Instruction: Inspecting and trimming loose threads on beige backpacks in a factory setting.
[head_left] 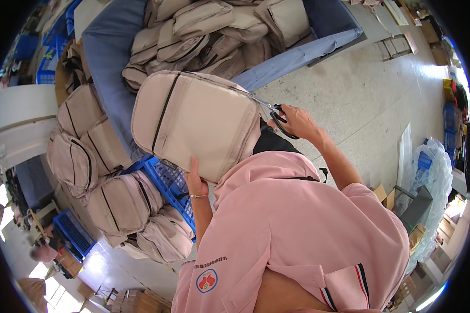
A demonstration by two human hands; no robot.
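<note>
A beige backpack (198, 125) with a dark zipper rests in front of me, its lower part against my lap. My left hand (196, 180) grips its near left edge, thumb on the front panel and the other fingers hidden beneath. In my right hand (293, 121) is a pair of scissors (278, 119) with black handles, my fingers closed around them. The metal blades reach the backpack's right upper edge, along the seam. Whether the blades are parted there is too small to tell.
Beyond the backpack stands a large bin lined with blue-grey cloth (107, 68), heaped with similar beige backpacks (203, 26). More backpacks (122, 203) lie at my left around a blue plastic crate (167, 185). Clear plastic wrap (428, 193) bulges at the right. A small metal frame (397, 48) stands on the floor.
</note>
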